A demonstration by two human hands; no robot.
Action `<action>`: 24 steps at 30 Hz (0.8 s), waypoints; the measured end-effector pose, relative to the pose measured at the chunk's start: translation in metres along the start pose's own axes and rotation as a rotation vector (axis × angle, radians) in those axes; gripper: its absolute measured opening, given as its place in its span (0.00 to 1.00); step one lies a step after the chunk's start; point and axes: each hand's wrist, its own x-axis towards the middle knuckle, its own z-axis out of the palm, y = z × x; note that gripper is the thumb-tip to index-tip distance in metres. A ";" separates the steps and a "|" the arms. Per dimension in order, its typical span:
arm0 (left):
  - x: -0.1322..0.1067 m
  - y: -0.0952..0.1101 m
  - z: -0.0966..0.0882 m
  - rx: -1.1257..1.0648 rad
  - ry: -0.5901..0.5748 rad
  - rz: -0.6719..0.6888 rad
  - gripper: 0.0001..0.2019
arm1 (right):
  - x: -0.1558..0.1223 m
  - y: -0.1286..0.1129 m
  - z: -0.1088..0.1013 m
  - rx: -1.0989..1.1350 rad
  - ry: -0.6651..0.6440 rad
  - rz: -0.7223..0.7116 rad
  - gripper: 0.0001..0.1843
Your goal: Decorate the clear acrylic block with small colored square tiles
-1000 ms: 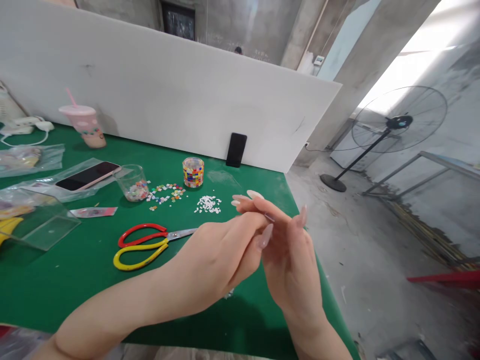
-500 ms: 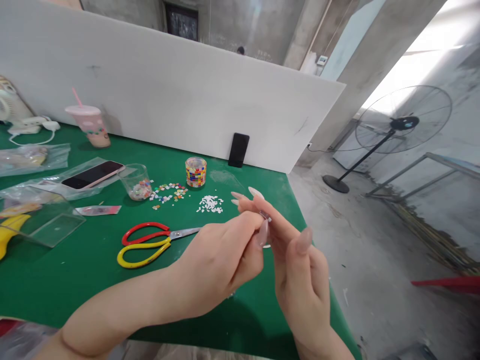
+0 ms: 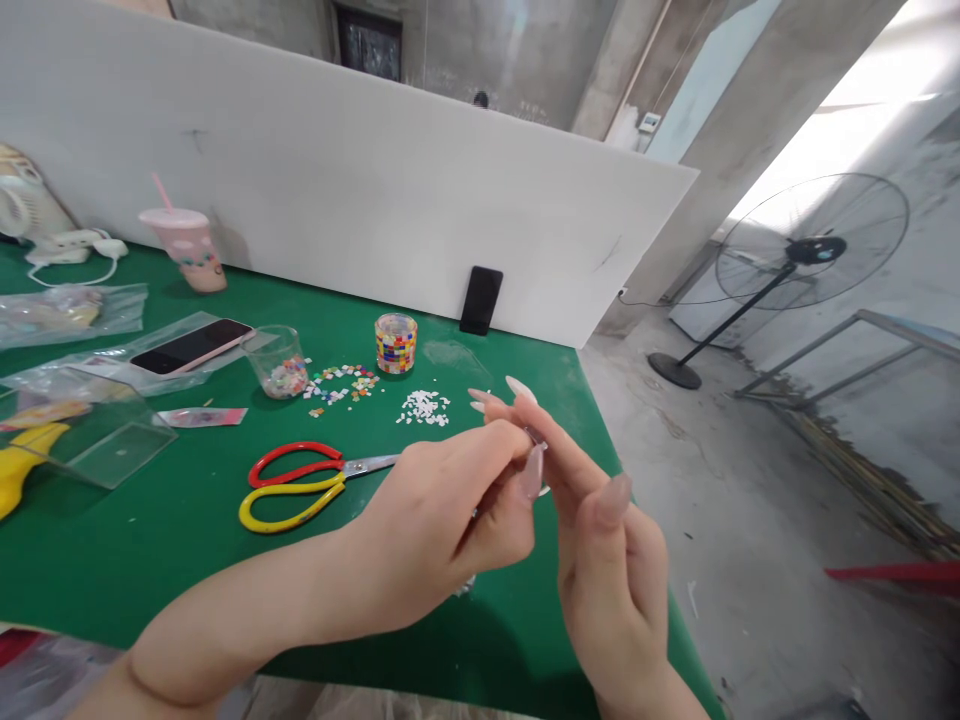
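Observation:
My left hand (image 3: 442, 500) is closed in a pinch, its thumb and forefinger pressed together on something small and shiny that I cannot make out. The pinch meets the forefinger of my right hand (image 3: 607, 530), whose fingers stretch up and left while its thumb stands apart. A pale curved edge shows behind the left thumb, mostly hidden. Left of my left hand lie scissors (image 3: 292, 488) with one red and one yellow handle, their blade tips covered by the hand. Beyond the hands are a heap of white chips (image 3: 424, 407) and a jar covered in coloured mosaic tiles (image 3: 396, 345).
Coloured tiles (image 3: 345, 383) lie scattered beside a clear plastic cup (image 3: 279, 365) of pieces. Further left are a phone (image 3: 193, 346), a clear box (image 3: 112, 440) and a pink drink cup (image 3: 187, 250). Another phone (image 3: 481, 300) leans on the white board (image 3: 390, 180).
The left thumb has shifted slightly up against the right forefinger, and the small shiny thing is more hidden. The whole view has moved a little; objects on the table stay in place.

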 end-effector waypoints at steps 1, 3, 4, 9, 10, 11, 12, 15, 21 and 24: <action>0.000 0.000 0.000 -0.009 -0.001 -0.003 0.09 | 0.000 0.000 0.000 -0.009 -0.001 -0.006 0.22; 0.001 0.000 -0.001 -0.017 -0.006 -0.018 0.10 | -0.001 0.000 0.000 -0.018 -0.003 -0.009 0.22; 0.001 0.000 -0.002 -0.017 -0.010 -0.025 0.10 | -0.001 0.000 0.000 -0.021 -0.004 -0.010 0.22; 0.003 0.001 -0.004 -0.044 -0.020 -0.078 0.11 | -0.002 0.000 0.001 -0.035 0.005 -0.019 0.22; 0.003 0.001 -0.003 -0.052 -0.019 -0.087 0.11 | -0.002 0.000 0.001 -0.034 0.005 -0.020 0.22; 0.003 0.001 -0.003 -0.060 -0.017 -0.092 0.11 | -0.001 0.000 0.001 -0.031 0.002 -0.014 0.22; 0.003 0.001 -0.003 -0.068 -0.018 -0.096 0.11 | -0.001 -0.001 0.001 -0.028 -0.002 -0.008 0.22; 0.003 0.001 -0.001 -0.085 -0.033 -0.107 0.11 | -0.001 -0.001 0.001 -0.022 0.000 0.011 0.22; 0.003 0.001 -0.002 -0.092 -0.035 -0.110 0.11 | -0.003 0.001 0.000 -0.096 -0.009 -0.047 0.23; 0.003 0.000 -0.002 -0.082 -0.034 -0.116 0.11 | -0.003 0.002 0.000 -0.141 -0.013 -0.072 0.23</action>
